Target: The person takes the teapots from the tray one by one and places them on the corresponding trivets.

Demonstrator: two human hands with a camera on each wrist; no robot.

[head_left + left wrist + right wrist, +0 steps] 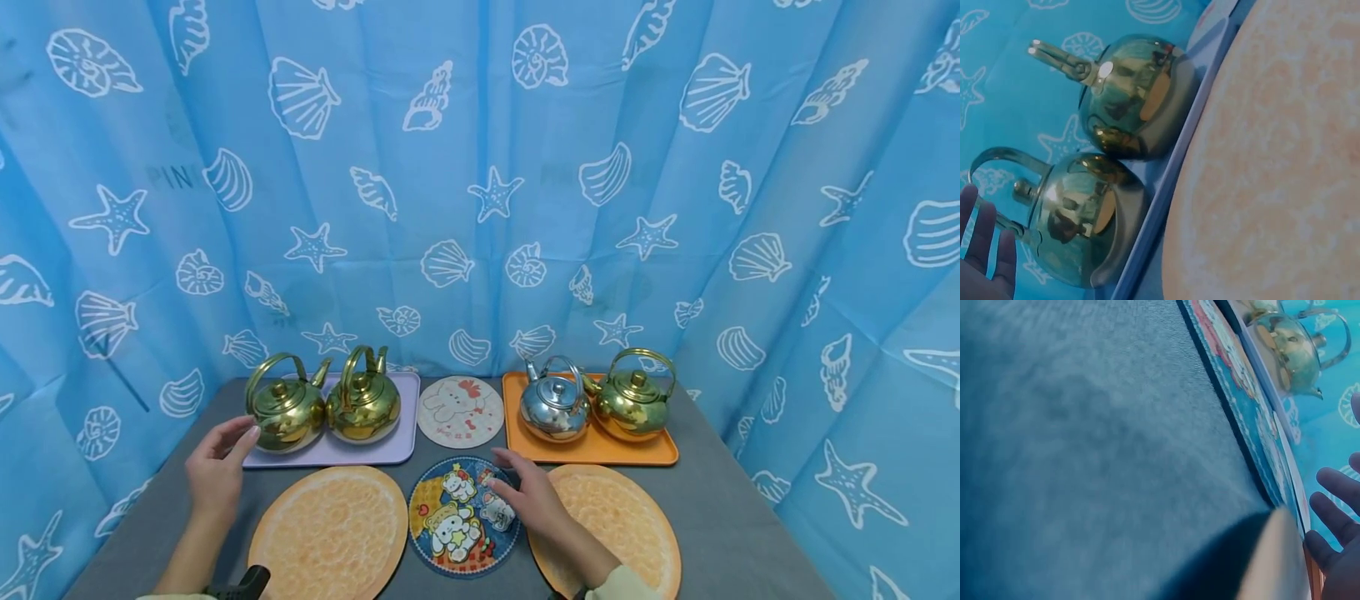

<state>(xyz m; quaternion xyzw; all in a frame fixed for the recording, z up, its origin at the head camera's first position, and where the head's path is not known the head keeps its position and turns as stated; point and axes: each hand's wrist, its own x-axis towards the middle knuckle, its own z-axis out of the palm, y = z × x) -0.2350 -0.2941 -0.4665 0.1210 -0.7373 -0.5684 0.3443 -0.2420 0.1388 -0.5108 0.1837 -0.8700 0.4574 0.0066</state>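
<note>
Gray bench (723, 525) against a blue seashell-print curtain (495, 283); left hand (216, 471), fingers loosely spread, beside a gold kettle (288, 417); right hand (538, 498), spread, near a round cartoon mat (453, 533).

The left hand (218, 463) curves loosely, well apart from the straighter-fingered right hand (534, 493).

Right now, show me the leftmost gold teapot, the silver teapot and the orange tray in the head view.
Leftmost gold teapot (289, 417): head view, on its round body.
Silver teapot (553, 411): head view, on its round body.
Orange tray (588, 453): head view, on its bare front strip.
</note>
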